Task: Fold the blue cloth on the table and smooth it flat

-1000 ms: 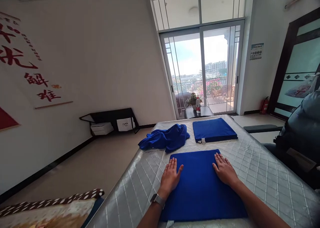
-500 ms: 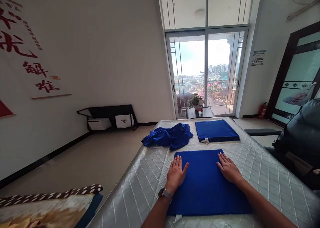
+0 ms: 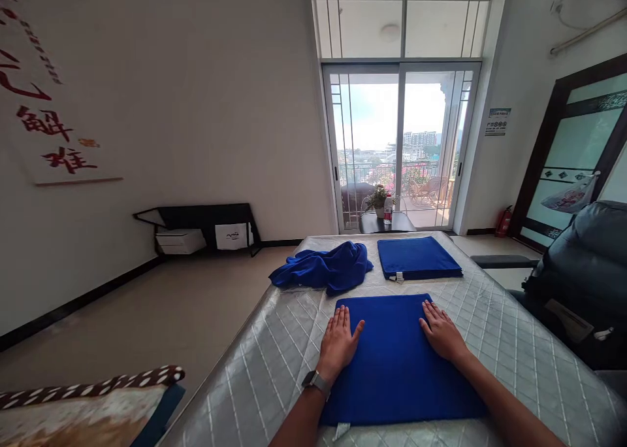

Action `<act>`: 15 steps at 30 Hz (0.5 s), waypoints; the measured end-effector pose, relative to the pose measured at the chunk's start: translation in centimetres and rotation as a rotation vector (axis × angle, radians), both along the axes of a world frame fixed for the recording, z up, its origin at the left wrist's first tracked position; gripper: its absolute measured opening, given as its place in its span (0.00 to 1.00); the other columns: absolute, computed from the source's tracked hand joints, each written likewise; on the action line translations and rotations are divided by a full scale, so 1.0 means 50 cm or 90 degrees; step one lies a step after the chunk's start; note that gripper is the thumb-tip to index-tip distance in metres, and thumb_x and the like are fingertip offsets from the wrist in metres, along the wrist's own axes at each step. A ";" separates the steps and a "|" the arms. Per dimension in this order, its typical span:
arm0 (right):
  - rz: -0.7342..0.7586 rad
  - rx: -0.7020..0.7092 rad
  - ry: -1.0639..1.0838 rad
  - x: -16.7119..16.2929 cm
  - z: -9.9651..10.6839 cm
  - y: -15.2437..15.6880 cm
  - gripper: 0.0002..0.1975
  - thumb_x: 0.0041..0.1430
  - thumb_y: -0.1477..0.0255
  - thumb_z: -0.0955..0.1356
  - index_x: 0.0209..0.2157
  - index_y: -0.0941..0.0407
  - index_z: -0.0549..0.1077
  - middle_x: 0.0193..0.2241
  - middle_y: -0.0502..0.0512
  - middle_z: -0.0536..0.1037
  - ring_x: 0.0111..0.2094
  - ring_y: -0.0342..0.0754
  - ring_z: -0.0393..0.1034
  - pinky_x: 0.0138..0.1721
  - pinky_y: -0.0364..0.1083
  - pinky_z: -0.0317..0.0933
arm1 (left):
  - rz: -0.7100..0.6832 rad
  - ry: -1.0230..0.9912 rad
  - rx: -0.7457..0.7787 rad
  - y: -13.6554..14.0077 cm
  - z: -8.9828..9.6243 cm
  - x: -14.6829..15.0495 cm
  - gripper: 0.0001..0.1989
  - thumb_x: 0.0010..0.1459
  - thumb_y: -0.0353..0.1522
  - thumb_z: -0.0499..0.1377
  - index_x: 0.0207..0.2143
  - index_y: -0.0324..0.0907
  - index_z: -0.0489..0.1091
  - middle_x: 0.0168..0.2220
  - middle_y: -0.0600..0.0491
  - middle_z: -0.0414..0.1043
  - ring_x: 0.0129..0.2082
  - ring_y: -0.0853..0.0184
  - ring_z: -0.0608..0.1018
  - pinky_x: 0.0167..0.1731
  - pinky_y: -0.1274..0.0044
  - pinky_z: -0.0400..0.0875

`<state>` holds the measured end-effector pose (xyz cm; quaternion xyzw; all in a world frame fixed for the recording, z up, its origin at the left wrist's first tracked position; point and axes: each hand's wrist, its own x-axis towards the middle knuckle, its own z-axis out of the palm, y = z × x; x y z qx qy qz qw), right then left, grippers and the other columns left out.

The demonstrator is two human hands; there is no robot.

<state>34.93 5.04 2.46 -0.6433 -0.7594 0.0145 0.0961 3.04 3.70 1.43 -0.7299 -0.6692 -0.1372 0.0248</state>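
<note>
A flat, folded blue cloth (image 3: 392, 362) lies on the quilted silver mattress (image 3: 259, 368), with a small white tag at its near left corner. My left hand (image 3: 337, 342) rests flat on the cloth's left edge, thumb spread toward the middle; the wrist bears a watch. On the upper right edge lies my right hand (image 3: 442, 331), palm down with fingers stretched out. Neither hand grips anything. Beyond them, a crumpled blue cloth (image 3: 328, 267) sits at the left, and a folded blue stack (image 3: 418, 257) with a white tag is at the right.
A small dark table (image 3: 396, 223) with a potted plant (image 3: 378, 200) and a bottle (image 3: 388, 210) stands behind the mattress, before sliding glass doors. A dark armchair (image 3: 588, 264) is at the right. A patterned blanket (image 3: 93, 408) shows at lower left.
The whole view has shifted slightly, so things sit a little further left. Both hands stay flat on the folded cloth, in nearly the same place.
</note>
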 end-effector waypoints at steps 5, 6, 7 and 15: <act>-0.003 -0.003 0.000 0.007 0.007 -0.013 0.34 0.70 0.59 0.49 0.70 0.63 0.52 0.71 0.58 0.50 0.71 0.50 0.37 0.69 0.54 0.33 | 0.004 0.021 -0.007 0.000 0.000 0.001 0.45 0.67 0.55 0.30 0.69 0.27 0.52 0.70 0.37 0.49 0.70 0.56 0.55 0.67 0.64 0.50; 0.005 -0.009 0.002 0.009 0.008 -0.018 0.34 0.70 0.59 0.49 0.70 0.62 0.52 0.71 0.57 0.50 0.71 0.50 0.36 0.70 0.54 0.32 | 0.004 0.025 -0.006 0.001 -0.001 0.001 0.45 0.67 0.55 0.31 0.68 0.27 0.52 0.70 0.37 0.49 0.70 0.56 0.55 0.67 0.64 0.50; 0.011 -0.017 0.008 0.011 0.008 -0.024 0.34 0.70 0.59 0.49 0.70 0.62 0.51 0.71 0.57 0.49 0.72 0.50 0.35 0.70 0.54 0.32 | 0.004 0.027 -0.005 0.002 -0.001 0.001 0.45 0.67 0.55 0.31 0.68 0.28 0.52 0.70 0.37 0.50 0.70 0.55 0.55 0.67 0.64 0.51; -0.005 -0.113 0.026 0.014 0.008 -0.051 0.37 0.69 0.54 0.47 0.71 0.60 0.44 0.72 0.52 0.40 0.72 0.48 0.31 0.70 0.53 0.30 | -0.005 0.025 -0.011 0.007 -0.010 0.001 0.42 0.68 0.53 0.33 0.69 0.31 0.51 0.70 0.40 0.48 0.70 0.57 0.54 0.67 0.64 0.51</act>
